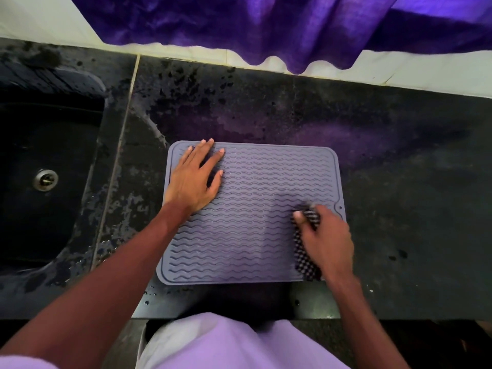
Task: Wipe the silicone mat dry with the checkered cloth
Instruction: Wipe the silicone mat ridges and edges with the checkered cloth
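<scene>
Our left hand (pixel 195 179) flat, fingers spread, pressing silicone mat (pixel 253 209) on tabletop (pixel 399 155). Our right hand (pixel 326 241) grips checkered cloth (pixel 303 259), near right corner. We think most wiping left.

Bench (pixel 399 182) right of the mat (pixel 253 209) is lying free. Sink (pixel 40 155) is bounding the left, curtain (pixel 239 27) is overhanging the rear, left hand (pixel 194 179) is covering the mat's far-left corner.

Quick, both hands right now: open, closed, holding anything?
Left hand: open, pressed flat on the grey ribbed silicone mat.
Right hand: closed around the black-and-white checkered cloth.
</scene>
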The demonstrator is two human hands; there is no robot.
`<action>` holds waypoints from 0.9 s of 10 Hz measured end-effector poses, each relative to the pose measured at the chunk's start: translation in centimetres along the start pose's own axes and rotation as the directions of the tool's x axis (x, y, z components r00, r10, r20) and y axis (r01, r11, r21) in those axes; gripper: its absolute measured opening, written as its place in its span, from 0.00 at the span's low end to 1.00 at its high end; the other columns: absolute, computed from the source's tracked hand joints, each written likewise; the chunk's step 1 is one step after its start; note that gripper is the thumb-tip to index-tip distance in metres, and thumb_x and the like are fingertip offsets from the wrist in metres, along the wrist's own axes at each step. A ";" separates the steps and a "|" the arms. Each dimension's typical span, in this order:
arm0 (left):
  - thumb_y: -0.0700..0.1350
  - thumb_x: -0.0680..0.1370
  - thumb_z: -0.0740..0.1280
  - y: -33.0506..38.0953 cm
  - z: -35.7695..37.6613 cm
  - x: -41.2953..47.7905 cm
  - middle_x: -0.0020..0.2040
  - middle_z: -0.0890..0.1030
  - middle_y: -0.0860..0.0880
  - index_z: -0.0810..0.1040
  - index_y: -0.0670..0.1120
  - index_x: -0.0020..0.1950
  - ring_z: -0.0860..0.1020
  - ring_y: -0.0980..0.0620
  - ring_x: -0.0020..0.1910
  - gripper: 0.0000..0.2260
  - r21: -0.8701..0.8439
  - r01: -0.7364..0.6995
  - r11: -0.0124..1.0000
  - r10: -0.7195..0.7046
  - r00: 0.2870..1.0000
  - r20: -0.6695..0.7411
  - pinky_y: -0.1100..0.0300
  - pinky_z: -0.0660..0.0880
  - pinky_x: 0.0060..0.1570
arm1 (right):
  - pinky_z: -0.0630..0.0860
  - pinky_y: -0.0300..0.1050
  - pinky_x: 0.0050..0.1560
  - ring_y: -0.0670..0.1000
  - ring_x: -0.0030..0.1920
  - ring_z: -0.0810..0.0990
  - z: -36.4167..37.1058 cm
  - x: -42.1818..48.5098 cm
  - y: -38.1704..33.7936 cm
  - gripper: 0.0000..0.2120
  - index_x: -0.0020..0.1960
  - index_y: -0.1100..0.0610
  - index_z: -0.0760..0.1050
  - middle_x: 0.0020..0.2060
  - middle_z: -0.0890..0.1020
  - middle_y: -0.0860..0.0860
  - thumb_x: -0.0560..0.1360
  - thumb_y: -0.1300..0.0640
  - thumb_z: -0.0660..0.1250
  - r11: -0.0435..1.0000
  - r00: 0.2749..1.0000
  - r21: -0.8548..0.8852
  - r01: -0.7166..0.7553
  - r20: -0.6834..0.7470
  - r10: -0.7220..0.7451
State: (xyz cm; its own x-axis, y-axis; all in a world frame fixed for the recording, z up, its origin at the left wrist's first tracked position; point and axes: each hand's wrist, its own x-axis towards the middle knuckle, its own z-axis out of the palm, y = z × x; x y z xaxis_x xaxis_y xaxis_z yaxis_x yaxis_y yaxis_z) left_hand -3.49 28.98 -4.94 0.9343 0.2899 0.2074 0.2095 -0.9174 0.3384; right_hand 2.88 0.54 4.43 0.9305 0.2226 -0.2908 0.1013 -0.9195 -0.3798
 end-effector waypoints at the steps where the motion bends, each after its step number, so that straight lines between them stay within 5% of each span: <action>1: 0.52 0.83 0.59 0.0 -0.1 0.0 0.78 0.68 0.43 0.71 0.46 0.77 0.65 0.45 0.78 0.23 -0.005 -0.001 1.000 0.001 1.000 -0.011 0.48 0.58 0.79 | 0.74 0.39 0.41 0.49 0.40 0.79 2.8 -1.3 -3.9 0.18 0.55 0.51 0.78 0.43 0.82 0.48 0.75 0.38 0.65 0.992 0.989 -0.006 0.127 0.073 -0.126; 3: 0.51 0.83 0.61 -0.3 0.2 0.0 0.78 0.68 0.44 0.72 0.46 0.77 0.66 0.46 0.78 0.22 -0.004 -0.011 1.000 0.011 1.000 -0.013 0.48 0.59 0.79 | 0.76 0.50 0.46 0.58 0.49 0.82 5.3 -1.8 -6.0 0.19 0.56 0.50 0.76 0.50 0.82 0.51 0.74 0.38 0.65 0.982 0.992 -0.144 0.126 0.027 -0.123; 7: 0.53 0.84 0.57 -0.5 0.2 -0.1 0.79 0.67 0.45 0.70 0.48 0.78 0.65 0.47 0.78 0.23 0.017 -0.014 1.000 0.013 1.000 0.012 0.47 0.60 0.79 | 0.70 0.43 0.39 0.54 0.39 0.79 1.5 0.8 1.1 0.20 0.51 0.54 0.77 0.44 0.83 0.51 0.73 0.37 0.67 0.993 0.989 -0.087 -0.084 -0.127 0.072; 9: 0.53 0.84 0.58 -0.5 0.2 -0.1 0.79 0.67 0.45 0.70 0.48 0.78 0.65 0.47 0.78 0.23 0.021 -0.009 1.000 0.009 1.000 0.013 0.48 0.60 0.79 | 0.75 0.55 0.45 0.65 0.46 0.80 -2.0 2.9 6.6 0.19 0.51 0.57 0.75 0.46 0.81 0.61 0.73 0.41 0.69 0.950 0.934 -0.134 -0.282 -0.266 0.240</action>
State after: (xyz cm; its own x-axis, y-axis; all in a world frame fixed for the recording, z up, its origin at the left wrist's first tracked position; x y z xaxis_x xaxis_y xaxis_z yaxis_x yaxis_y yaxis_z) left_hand -3.59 29.35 -5.25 0.9398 0.2779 0.1987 0.2067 -0.9256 0.3170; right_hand 6.94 -5.54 2.83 0.9867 -0.0985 -0.1292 -0.1189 -0.9798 -0.1607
